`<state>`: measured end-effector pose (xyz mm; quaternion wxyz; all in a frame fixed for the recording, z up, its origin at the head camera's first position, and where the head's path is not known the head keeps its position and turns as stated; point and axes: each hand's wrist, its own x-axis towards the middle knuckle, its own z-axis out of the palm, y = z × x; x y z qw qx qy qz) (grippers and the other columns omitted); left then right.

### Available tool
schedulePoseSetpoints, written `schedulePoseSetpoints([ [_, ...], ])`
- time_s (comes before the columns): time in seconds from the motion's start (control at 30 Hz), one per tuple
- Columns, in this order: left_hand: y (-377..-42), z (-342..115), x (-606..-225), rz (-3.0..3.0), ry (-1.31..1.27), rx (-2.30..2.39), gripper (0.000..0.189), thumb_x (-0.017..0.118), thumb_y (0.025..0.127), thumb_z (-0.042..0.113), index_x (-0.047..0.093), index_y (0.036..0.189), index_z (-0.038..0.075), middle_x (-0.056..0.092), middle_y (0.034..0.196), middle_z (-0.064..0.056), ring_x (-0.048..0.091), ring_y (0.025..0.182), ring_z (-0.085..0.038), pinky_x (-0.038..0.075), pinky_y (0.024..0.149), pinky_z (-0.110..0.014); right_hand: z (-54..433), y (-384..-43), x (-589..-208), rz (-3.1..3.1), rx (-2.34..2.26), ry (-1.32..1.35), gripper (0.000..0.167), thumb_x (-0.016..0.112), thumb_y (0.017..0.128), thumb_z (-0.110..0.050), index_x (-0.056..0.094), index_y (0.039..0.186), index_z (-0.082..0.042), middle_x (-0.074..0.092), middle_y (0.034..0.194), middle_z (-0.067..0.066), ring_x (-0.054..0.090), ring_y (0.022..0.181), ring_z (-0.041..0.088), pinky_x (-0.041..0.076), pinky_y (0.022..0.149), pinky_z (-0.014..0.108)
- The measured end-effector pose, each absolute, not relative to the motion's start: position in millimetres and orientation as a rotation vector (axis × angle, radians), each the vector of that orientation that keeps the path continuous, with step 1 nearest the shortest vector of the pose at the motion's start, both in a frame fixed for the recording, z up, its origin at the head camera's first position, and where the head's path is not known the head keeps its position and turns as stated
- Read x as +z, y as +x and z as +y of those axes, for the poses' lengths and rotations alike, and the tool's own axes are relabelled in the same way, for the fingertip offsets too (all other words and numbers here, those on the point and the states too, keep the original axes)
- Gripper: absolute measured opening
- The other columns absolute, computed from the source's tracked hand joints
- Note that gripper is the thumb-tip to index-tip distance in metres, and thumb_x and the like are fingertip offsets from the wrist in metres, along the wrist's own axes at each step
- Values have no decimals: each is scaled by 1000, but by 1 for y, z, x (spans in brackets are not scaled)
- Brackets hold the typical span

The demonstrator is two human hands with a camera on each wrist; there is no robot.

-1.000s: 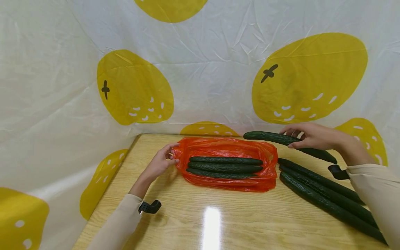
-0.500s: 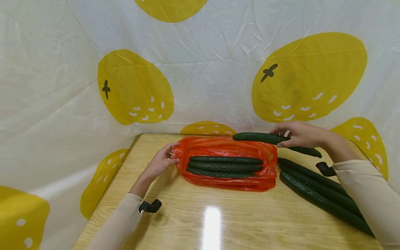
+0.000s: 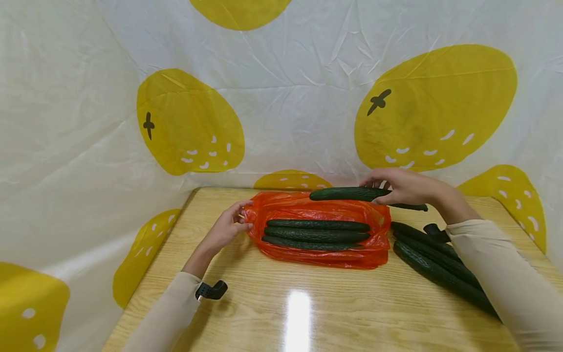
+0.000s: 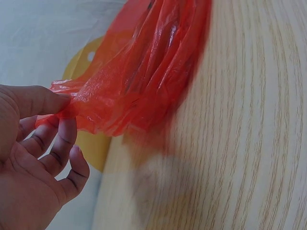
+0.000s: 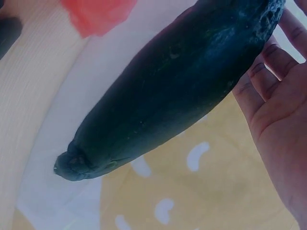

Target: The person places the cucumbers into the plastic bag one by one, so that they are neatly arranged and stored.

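A red plastic bag (image 3: 308, 259) lies on the table with three dark green cucumbers (image 3: 317, 236) side by side in its opening. My left hand (image 3: 225, 226) pinches the gathered left end of the bag; the left wrist view shows thumb and fingertips on the thin red plastic (image 4: 129, 91). Up at the bag's back right, my right hand (image 3: 402, 187) grips another cucumber (image 3: 338, 193), which is held roughly level over the bag's far edge. In the right wrist view this cucumber (image 5: 168, 91) fills the middle, with the fingers along its far side.
More cucumbers (image 3: 435, 266) lie slanting on the wooden table (image 3: 246, 308) right of the bag, partly behind my right sleeve. A white sheet (image 3: 299, 122) with yellow fruit prints hangs behind and to the left of the table.
My right hand has carried its cucumber leftward, from beside the bag to over its back edge, and the cucumber has turned more level. The left hand and the bag have stayed put.
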<state>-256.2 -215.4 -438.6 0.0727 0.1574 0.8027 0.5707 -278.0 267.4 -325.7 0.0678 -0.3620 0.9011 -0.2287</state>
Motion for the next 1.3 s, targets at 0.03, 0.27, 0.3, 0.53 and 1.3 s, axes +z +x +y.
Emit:
schedulePoseSetpoints([
  [0.03,-256,-215,-439,2409,470,1716,63,66,91,-9,46,149,5,54,112,-19,54,89,-25,54,75,-27,264,-279,-325,2712,-692,-1106,41,78,91,-21,64,129,-14,67,119,-2,62,103,18,54,87,44],
  [0.27,-255,-215,-439,2398,471,1730,64,67,91,-8,46,150,5,54,113,-21,54,89,-26,55,75,-29,245,-283,-326,2704,-713,-1168,41,80,89,-24,67,127,-18,68,115,-6,62,101,15,55,86,41],
  [0.3,-255,-215,-439,2395,472,1733,64,67,91,-8,45,150,4,54,113,-20,54,89,-26,55,75,-29,242,-283,-327,2704,-715,-1174,41,80,89,-23,67,127,-18,68,115,-6,62,101,15,55,86,41],
  [0.53,-254,-215,-437,2395,488,1741,63,66,89,-11,46,148,1,54,110,-21,53,87,-23,51,72,-23,228,-287,-332,2689,-739,-1239,42,80,89,-20,67,129,-15,67,115,-2,62,100,16,56,85,41],
  [1.3,-252,-216,-436,2395,484,1727,64,67,89,-10,45,149,2,54,109,-19,50,84,-23,50,70,-28,187,-295,-354,2709,-720,-1244,46,80,88,-21,65,131,-14,68,122,-1,65,104,20,55,89,43],
])
